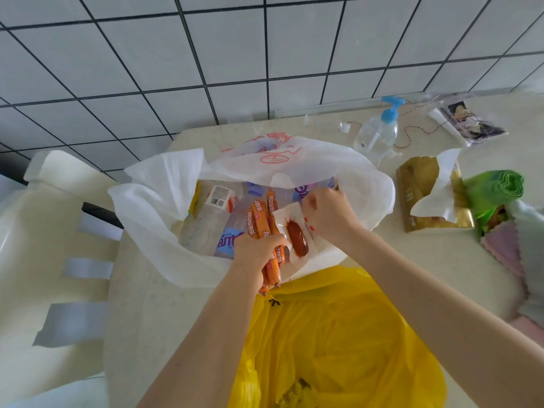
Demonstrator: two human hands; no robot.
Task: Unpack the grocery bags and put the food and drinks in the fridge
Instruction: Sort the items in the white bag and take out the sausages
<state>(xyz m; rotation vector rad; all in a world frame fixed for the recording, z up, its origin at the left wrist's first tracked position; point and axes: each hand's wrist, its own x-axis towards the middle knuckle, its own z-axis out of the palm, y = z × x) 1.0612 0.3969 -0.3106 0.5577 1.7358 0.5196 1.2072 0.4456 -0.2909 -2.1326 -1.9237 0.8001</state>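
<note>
Your left hand [259,248] is curled tight around a bundle of orange sausage sticks [263,228], gripping them near the middle so both ends stick out, the near ends reaching over the yellow bag [332,334]. Your right hand [326,213] pinches the far edge of a clear pouch holding a dark red sausage [297,237], fingers bent in on the plastic. Both hands sit over the open mouth of the white bag [147,201], just beside each other, with the pouch touching the sausage sticks.

Inside the white bag you can see clear plastic bottles [206,222] lying on their sides, left of and under the sausages. The bag's rim stands up on the far side and flops outward on the left and near sides.

The yellow bag lies crumpled right against the white bag's near edge, filling the table [141,304] between your forearms. To the left, the table's curved edge falls close to a cream plastic chair [53,231]. To the right, a gold tissue pack [424,195] lies near the white bag, with a green bag roll [497,187] just beyond it. A pump bottle [378,131] with a blue top stands at the far side, by the tiled wall [206,54]. Bare tabletop shows left of the yellow bag.
</note>
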